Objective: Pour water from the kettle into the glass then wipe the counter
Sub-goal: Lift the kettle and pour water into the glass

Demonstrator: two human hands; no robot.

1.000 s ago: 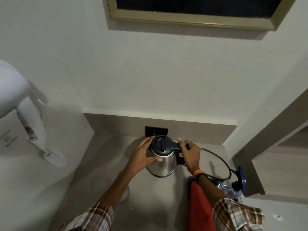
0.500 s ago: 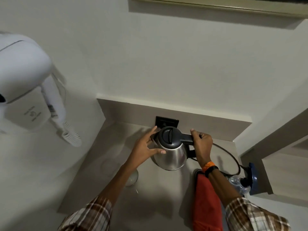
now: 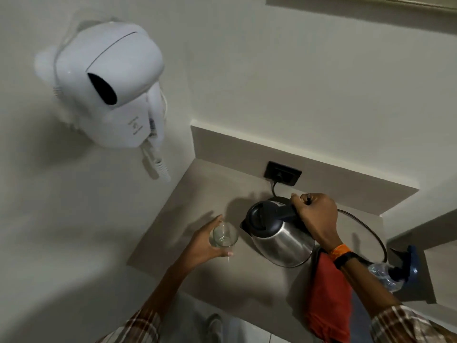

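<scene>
Two hands are at work over the grey counter (image 3: 188,194). Left hand (image 3: 202,243) is wrapped around a clear glass (image 3: 223,235), held just left of the kettle's spout; whether the glass holds any water cannot be told. Right hand (image 3: 315,216) is clenched on the black handle of the steel kettle (image 3: 279,233), which tips left toward the glass, its black lid closed. A red cloth (image 3: 329,295) lies at the near right, beside a crumpled plastic bottle (image 3: 382,274). A black cord runs to a dark wall socket (image 3: 283,173) at the far edge. High on the left wall hangs a white hair dryer (image 3: 108,87); its small printed marking is too blurred to read. Walls are plain and pale.
</scene>
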